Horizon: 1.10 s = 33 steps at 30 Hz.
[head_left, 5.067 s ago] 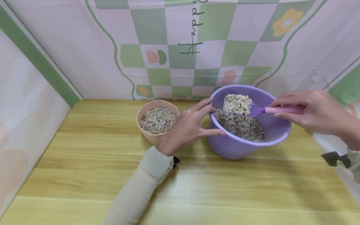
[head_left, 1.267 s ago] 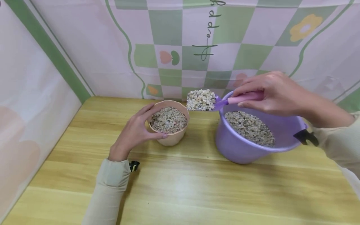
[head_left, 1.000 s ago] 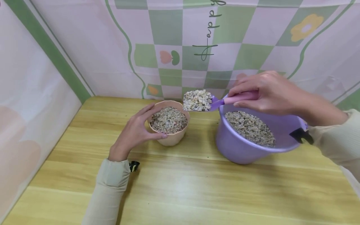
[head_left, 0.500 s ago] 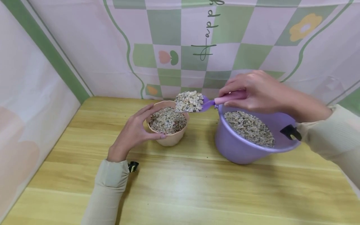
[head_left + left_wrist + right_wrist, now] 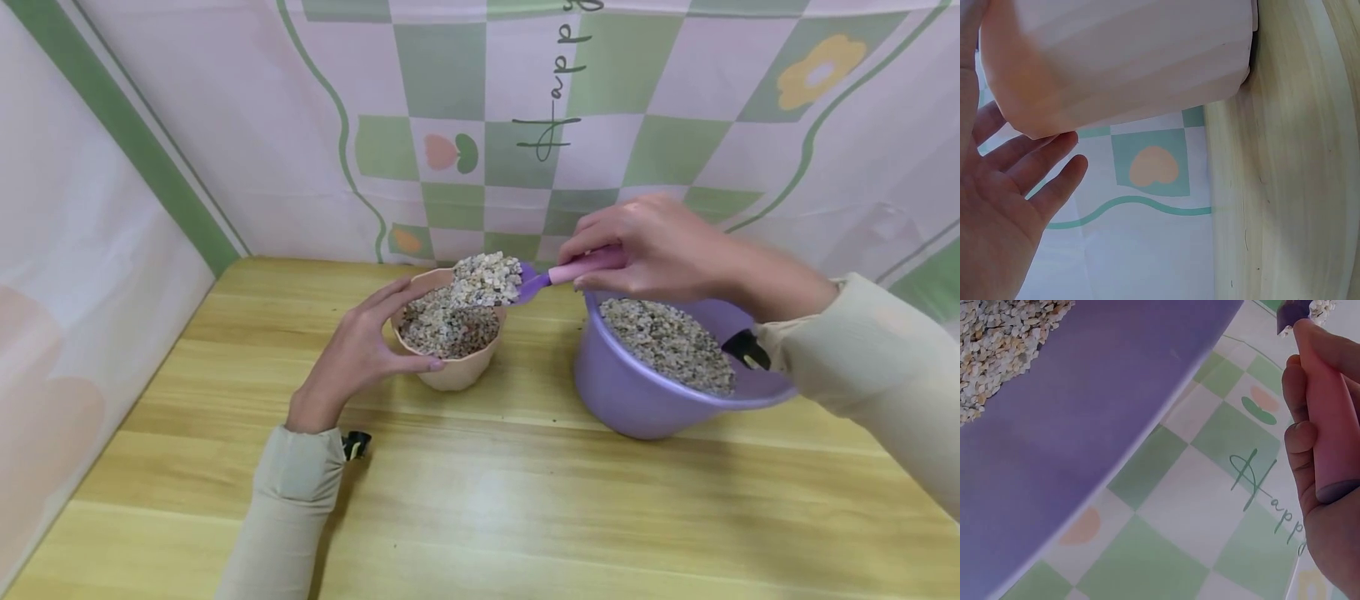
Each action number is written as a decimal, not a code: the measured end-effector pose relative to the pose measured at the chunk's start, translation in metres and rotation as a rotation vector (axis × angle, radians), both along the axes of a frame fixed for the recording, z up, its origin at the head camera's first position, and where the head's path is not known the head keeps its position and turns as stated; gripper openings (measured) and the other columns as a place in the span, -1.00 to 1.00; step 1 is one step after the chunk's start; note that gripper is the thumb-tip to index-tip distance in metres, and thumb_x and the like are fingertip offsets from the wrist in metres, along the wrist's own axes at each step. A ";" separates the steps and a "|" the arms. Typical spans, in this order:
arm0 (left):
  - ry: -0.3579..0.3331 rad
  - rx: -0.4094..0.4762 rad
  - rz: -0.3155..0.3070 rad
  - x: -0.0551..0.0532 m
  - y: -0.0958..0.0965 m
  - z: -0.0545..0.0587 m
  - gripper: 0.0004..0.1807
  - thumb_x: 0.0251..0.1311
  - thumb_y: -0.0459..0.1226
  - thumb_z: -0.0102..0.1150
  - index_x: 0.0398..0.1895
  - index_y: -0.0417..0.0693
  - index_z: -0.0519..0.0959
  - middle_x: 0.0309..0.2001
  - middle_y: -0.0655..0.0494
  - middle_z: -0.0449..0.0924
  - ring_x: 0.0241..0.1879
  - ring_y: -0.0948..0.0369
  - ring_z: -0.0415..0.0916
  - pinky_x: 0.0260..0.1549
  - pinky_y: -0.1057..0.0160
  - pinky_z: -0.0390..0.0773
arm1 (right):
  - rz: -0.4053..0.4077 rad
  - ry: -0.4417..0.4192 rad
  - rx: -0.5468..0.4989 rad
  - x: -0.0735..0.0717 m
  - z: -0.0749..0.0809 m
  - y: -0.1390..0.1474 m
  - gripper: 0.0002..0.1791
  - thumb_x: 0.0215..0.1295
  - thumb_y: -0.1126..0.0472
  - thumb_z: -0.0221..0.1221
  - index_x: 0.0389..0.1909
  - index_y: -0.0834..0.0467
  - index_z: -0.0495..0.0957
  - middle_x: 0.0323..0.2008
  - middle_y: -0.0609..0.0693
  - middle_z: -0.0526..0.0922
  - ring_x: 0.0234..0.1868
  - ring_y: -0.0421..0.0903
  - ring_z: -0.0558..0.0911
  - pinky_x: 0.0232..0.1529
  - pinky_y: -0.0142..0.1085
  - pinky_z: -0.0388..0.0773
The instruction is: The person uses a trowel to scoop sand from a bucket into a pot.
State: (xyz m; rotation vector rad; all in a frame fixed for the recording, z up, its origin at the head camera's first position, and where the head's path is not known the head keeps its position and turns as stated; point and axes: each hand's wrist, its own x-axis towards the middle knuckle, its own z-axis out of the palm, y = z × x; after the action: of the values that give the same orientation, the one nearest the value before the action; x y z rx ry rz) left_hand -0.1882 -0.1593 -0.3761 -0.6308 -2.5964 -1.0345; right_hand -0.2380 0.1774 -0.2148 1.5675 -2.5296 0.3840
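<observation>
Scoop [image 5: 532,284] in right grip [image 5: 648,246], wide left grip [image 5: 356,348] apparently holding pot [image 5: 459,372]

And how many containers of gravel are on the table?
2: the peach pot, with the left hand at its rim, and the purple bucket, to the pot's right. No others show, though something behind the bucket could be hidden.
</observation>
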 end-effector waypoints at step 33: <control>-0.010 0.023 -0.009 -0.001 -0.001 -0.001 0.09 -0.28 0.27 0.53 0.47 0.44 0.29 0.46 0.06 0.25 0.40 -0.02 0.24 0.25 -0.29 0.32 | -0.024 -0.100 0.103 -0.012 -0.014 -0.025 -0.74 0.11 0.29 0.41 -0.14 0.07 0.74 -0.23 -0.14 0.72 -0.41 -0.31 0.59 -0.34 -0.27 0.57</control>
State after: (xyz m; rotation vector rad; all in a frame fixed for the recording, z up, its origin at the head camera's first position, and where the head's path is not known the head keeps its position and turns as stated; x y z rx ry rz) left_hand -0.1895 -0.1598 -0.3776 -0.6342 -2.5891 -1.0710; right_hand -0.2495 0.1525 -0.2290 1.5899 -2.6810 0.3417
